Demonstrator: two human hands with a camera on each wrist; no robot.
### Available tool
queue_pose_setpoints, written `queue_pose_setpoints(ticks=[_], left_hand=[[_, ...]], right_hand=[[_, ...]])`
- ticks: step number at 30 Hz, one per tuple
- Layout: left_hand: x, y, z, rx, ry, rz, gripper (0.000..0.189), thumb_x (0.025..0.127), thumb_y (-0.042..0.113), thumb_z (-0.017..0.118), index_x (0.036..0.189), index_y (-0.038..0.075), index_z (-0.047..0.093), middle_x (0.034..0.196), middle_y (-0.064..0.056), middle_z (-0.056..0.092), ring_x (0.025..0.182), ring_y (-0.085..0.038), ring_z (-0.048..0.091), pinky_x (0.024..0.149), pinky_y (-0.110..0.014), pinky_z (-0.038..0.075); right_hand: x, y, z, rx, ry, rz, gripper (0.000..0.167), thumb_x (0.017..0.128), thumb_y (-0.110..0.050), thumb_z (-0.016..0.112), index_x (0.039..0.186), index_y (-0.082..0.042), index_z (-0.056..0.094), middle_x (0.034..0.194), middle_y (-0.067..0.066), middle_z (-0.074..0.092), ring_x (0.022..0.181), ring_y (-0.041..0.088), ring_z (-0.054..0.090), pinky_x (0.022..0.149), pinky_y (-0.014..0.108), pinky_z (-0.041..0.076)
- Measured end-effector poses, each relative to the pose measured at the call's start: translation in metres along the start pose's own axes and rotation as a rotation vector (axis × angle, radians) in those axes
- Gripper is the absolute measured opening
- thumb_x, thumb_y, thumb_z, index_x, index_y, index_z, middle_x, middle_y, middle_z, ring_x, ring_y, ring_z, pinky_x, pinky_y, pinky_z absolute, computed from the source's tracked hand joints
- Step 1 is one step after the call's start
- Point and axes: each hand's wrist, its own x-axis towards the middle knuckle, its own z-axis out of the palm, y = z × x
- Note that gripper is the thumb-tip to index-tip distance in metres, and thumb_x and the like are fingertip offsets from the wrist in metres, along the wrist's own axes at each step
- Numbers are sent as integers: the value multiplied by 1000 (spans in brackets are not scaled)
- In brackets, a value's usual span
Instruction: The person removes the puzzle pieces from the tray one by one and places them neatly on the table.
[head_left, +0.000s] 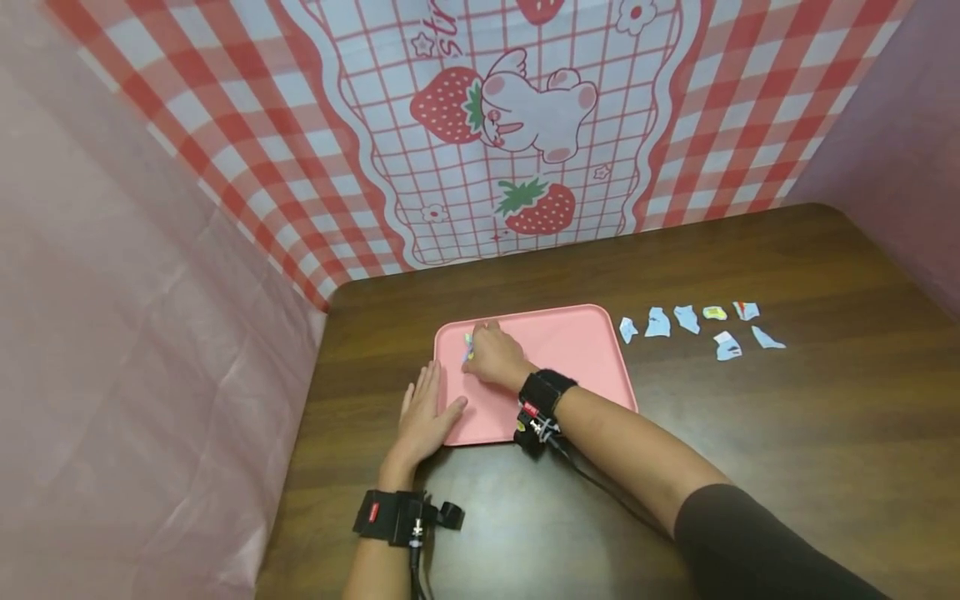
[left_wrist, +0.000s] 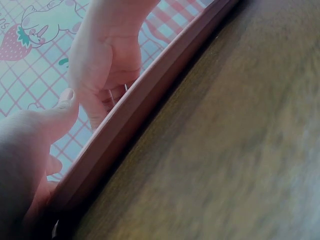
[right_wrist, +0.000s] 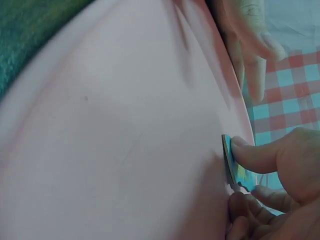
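My right hand (head_left: 495, 357) is over the left part of a pink tray (head_left: 573, 350). Between its thumb and fingers it pinches a thin flat irregular piece (right_wrist: 228, 161) printed in blue and yellow. In the right wrist view the piece stands on edge, close over the tray floor, partly covered by the fingers. My left hand (head_left: 426, 421) rests at the tray's left rim, fingers straight and thumb reaching over the inside. The left wrist view shows its thumb (left_wrist: 62, 117) in front of the right hand.
Right of the tray, several irregular pale blue pieces (head_left: 657, 322) lie in two loose rows on the brown wooden table (head_left: 750, 433). A red-checked strawberry cloth (head_left: 525, 150) hangs behind the table, and a pink curtain (head_left: 150, 333) at the left. Cables trail from both wrist straps.
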Motion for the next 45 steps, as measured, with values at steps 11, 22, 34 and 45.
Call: queue_pose_setpoints(ticks=[11,22,34,45], left_hand=[[2,2,1,-26,-1,-1,86,101,49,52,160,0,14,166,-16,14,154,-30,9,122,-51,2],[0,0,1,-25,10,5,86,101,48,52,160,-1,15,166,-17,16,154,-30,10,122,-51,3],[-5,4,-1,-52,5,6,81,103,43,51,159,-2,15,166,-17,15,154,-32,10,122,-52,1],[-3,5,1,-19,-4,8,83,102,45,51,159,-3,14,166,-19,13,154,-33,10,122,-53,2]], right_hand=[[-2,13,-11,232,101,66,33,81,-10,77,110,-2,64,88,7,67,78,22,64,70,36,53],[-19,23,-32,382,157,66,29,82,-7,79,108,-4,66,98,11,73,85,23,69,76,35,54],[-34,48,-55,441,178,92,29,80,-6,80,106,-2,68,92,12,74,83,22,69,74,35,53],[-48,83,-75,460,181,149,30,82,-4,77,110,0,66,91,13,74,77,20,67,70,31,51]])
